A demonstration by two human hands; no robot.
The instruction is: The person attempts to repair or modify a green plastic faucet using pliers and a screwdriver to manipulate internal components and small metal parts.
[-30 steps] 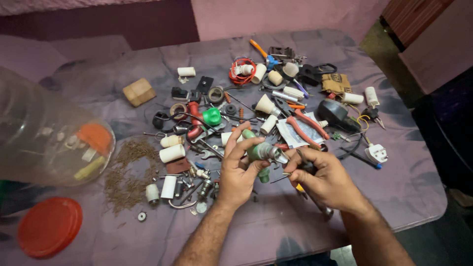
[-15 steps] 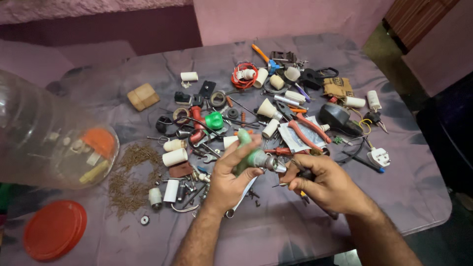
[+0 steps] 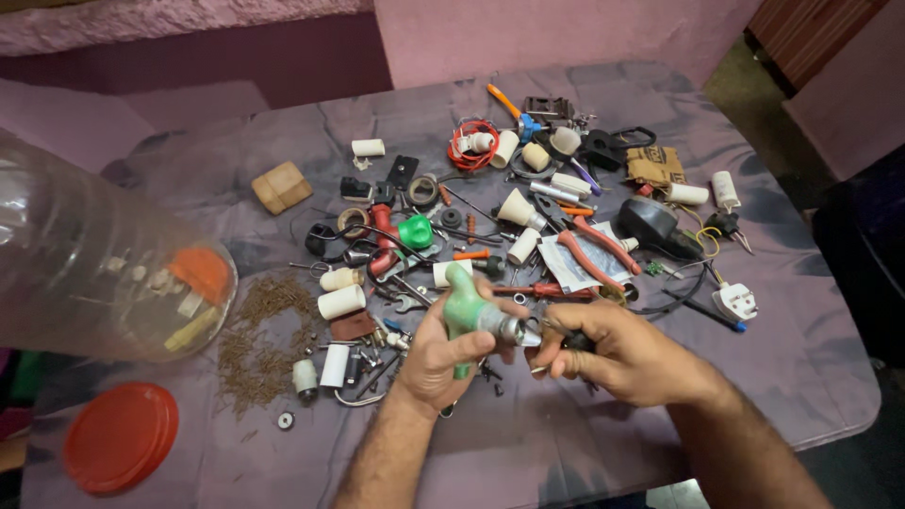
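My left hand [image 3: 443, 351] grips a green plastic fitting with a metal end [image 3: 476, 315], held just above the table near its front middle. My right hand [image 3: 617, 351] is closed around a small dark-handled tool [image 3: 573, 339] whose tip points at the fitting's metal end. Both hands meet over a scatter of small hardware: red-handled pliers [image 3: 589, 253], white cylinders [image 3: 341, 302], a green round cap [image 3: 415, 231], screws and clips.
A large clear plastic jar [image 3: 104, 273] lies on its side at the left with bits inside, its red lid [image 3: 121, 435] in front of it. A pile of small brown nails [image 3: 264, 339] lies beside the jar. A white plug [image 3: 735, 302] sits right. The purple-covered table's [image 3: 811, 386] edge runs along the right.
The green fitting has turned in my left hand, its metal end swinging to the right. My right hand has come in against that end with the tool.
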